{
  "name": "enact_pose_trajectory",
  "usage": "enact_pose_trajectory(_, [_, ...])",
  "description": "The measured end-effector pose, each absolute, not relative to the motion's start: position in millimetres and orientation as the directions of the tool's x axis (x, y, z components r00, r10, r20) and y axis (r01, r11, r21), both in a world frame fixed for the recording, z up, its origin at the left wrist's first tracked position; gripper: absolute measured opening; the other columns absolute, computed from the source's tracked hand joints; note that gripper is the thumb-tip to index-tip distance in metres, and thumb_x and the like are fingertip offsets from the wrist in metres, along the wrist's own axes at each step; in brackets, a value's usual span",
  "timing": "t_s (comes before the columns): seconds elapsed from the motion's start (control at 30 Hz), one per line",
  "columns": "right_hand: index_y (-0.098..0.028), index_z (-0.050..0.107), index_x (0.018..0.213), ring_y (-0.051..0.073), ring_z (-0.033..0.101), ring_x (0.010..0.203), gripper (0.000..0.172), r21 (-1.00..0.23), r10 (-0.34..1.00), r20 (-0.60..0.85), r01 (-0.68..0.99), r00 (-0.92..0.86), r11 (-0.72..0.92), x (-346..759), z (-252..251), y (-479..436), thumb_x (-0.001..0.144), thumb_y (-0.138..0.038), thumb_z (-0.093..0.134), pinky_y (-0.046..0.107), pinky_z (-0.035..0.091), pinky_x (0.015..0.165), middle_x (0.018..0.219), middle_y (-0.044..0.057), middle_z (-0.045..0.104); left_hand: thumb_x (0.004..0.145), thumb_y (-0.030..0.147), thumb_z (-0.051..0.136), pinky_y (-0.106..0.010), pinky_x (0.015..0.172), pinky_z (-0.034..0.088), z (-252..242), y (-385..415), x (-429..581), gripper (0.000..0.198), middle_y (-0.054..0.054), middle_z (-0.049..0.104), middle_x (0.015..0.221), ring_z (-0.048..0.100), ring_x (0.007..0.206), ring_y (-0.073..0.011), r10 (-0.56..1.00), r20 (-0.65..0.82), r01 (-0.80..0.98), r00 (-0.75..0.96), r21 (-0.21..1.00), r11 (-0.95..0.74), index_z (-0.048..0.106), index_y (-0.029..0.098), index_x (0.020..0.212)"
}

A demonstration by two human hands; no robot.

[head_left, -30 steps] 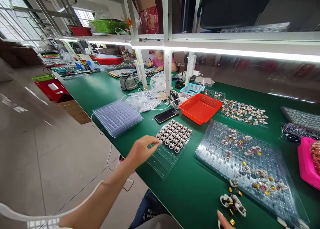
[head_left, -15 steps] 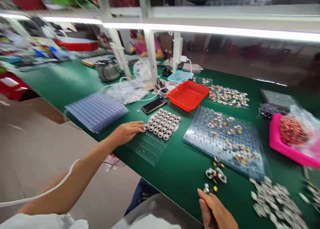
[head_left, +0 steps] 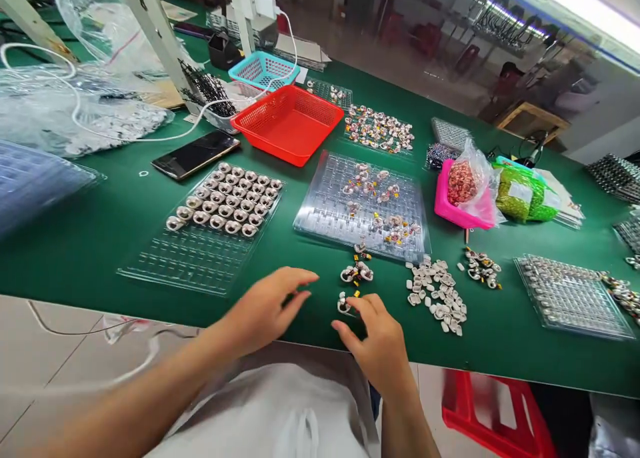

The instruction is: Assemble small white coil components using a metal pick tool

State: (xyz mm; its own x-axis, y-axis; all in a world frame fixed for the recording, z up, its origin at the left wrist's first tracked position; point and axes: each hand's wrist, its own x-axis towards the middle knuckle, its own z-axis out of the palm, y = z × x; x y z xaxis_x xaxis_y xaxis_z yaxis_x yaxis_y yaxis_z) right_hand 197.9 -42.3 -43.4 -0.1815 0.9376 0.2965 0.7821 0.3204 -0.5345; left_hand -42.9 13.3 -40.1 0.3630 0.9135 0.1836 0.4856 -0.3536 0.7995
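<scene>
My left hand (head_left: 267, 306) hovers over the green table (head_left: 90, 245) near its front edge, fingers spread and holding nothing. My right hand (head_left: 376, 338) rests just to its right, fingertips pinched on a small white ring-shaped part (head_left: 344, 305). A small cluster of wound parts with yellow tabs (head_left: 357, 272) lies just beyond it. To the left sits a clear tray (head_left: 200, 258) with rows of white ring parts in its far half. A second clear tray (head_left: 330, 208) with several scattered parts lies ahead. A pile of loose white pieces (head_left: 436, 291) lies to the right.
A red basket (head_left: 287, 121), a teal basket (head_left: 264, 68), a phone (head_left: 195, 155) and a white cable stand at the back left. A pink tray (head_left: 447, 208) with bagged coils, a green bag (head_left: 523, 195) and more clear trays (head_left: 573, 298) sit right. A red stool (head_left: 495, 415) stands below.
My left hand left the tray of ring parts and came back to the front edge. My right hand moved onto a small part. The view swung right and down.
</scene>
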Motion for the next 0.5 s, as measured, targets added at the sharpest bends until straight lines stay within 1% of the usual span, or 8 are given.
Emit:
enact_pose_trajectory(0.07, [-0.016, 0.07, 0.105, 0.017, 0.069, 0.075, 0.015, -0.494, 0.928, 0.313, 0.801, -0.2, 0.339, 188, -50, -39, 0.096, -0.021, 0.059, 0.025, 0.053, 0.063, 0.088, 0.006, 0.07, 0.093, 0.015, 0.054, -0.039, 0.097, 0.056, -48, 12, -15, 0.031, -0.014, 0.077, 0.12, 0.072, 0.11, -0.0279, 0.881, 0.117, 0.458, 0.458, 0.819, -0.346, 0.072, 0.017, 0.118])
enact_pose_trajectory(0.1, [-0.016, 0.07, 0.103, 0.017, 0.069, 0.075, 0.016, -0.501, 0.926, 0.328, 0.797, -0.186, 0.337, 186, -52, -38, 0.096, -0.018, 0.056, 0.025, 0.053, 0.064, 0.086, 0.006, 0.07, 0.092, 0.012, 0.052, -0.041, 0.1, 0.055, -50, 12, -6, 0.034, -0.015, 0.076, 0.121, 0.07, 0.112, -0.0287, 0.866, 0.103, 0.447, 0.49, 0.823, -0.351, 0.071, 0.016, 0.121])
enact_pose_trajectory(0.13, [-0.016, 0.071, 0.101, 0.016, 0.067, 0.073, 0.017, -0.532, 0.929, 0.338, 0.783, -0.154, 0.323, 185, -54, -37, 0.097, -0.016, 0.054, 0.025, 0.052, 0.063, 0.084, 0.006, 0.07, 0.091, 0.011, 0.051, -0.043, 0.103, 0.053, -51, 13, 0, 0.037, -0.015, 0.075, 0.123, 0.068, 0.116, -0.0291, 0.854, 0.093, 0.435, 0.513, 0.829, -0.351, 0.069, 0.016, 0.123])
enact_pose_trajectory(0.2, [-0.017, 0.071, 0.1, 0.015, 0.065, 0.07, 0.018, -0.647, 0.947, 0.317, 0.718, -0.054, 0.257, 187, -52, -38, 0.098, -0.019, 0.053, 0.024, 0.05, 0.063, 0.085, 0.005, 0.07, 0.091, 0.009, 0.052, -0.044, 0.105, 0.052, -49, 14, 4, 0.041, -0.015, 0.072, 0.126, 0.066, 0.119, -0.0287, 0.839, 0.084, 0.4, 0.537, 0.851, -0.341, 0.066, 0.015, 0.128])
enact_pose_trajectory(0.27, [-0.019, 0.071, 0.097, 0.014, 0.062, 0.07, 0.016, -0.785, 0.973, 0.226, 0.601, 0.053, 0.15, 189, -47, -41, 0.099, -0.025, 0.056, 0.023, 0.049, 0.062, 0.084, 0.003, 0.069, 0.091, 0.01, 0.054, -0.041, 0.099, 0.055, -44, 15, 5, 0.041, -0.015, 0.072, 0.125, 0.068, 0.114, -0.0262, 0.835, 0.073, 0.34, 0.546, 0.891, -0.3, 0.065, 0.015, 0.129])
enact_pose_trajectory(0.33, [-0.02, 0.071, 0.093, 0.014, 0.06, 0.069, 0.017, -0.892, 0.987, 0.106, 0.451, 0.118, 0.042, 189, -40, -43, 0.098, -0.031, 0.059, 0.023, 0.048, 0.061, 0.081, 0.001, 0.067, 0.091, 0.012, 0.058, -0.035, 0.09, 0.058, -38, 15, 6, 0.036, -0.013, 0.074, 0.118, 0.071, 0.102, -0.0223, 0.833, 0.054, 0.262, 0.551, 0.936, -0.235, 0.067, 0.015, 0.126])
enact_pose_trajectory(0.4, [-0.021, 0.072, 0.092, 0.013, 0.057, 0.065, 0.018, -0.951, 0.99, 0.018, 0.308, 0.143, -0.027, 188, -34, -43, 0.097, -0.035, 0.061, 0.023, 0.045, 0.059, 0.077, 0.0, 0.065, 0.09, 0.015, 0.063, -0.032, 0.086, 0.059, -33, 15, 6, 0.032, -0.011, 0.075, 0.112, 0.072, 0.093, -0.02, 0.831, 0.029, 0.181, 0.555, 0.971, -0.155, 0.07, 0.015, 0.121])
enact_pose_trajectory(0.5, [-0.021, 0.073, 0.092, 0.012, 0.053, 0.062, 0.019, -0.985, 0.988, -0.043, 0.16, 0.145, -0.066, 185, -31, -43, 0.095, -0.037, 0.064, 0.023, 0.043, 0.057, 0.073, -0.001, 0.063, 0.087, 0.019, 0.07, -0.033, 0.088, 0.059, -28, 13, 5, 0.03, -0.011, 0.076, 0.11, 0.073, 0.093, -0.0207, 0.842, 0.004, 0.093, 0.539, 0.994, -0.064, 0.071, 0.013, 0.117])
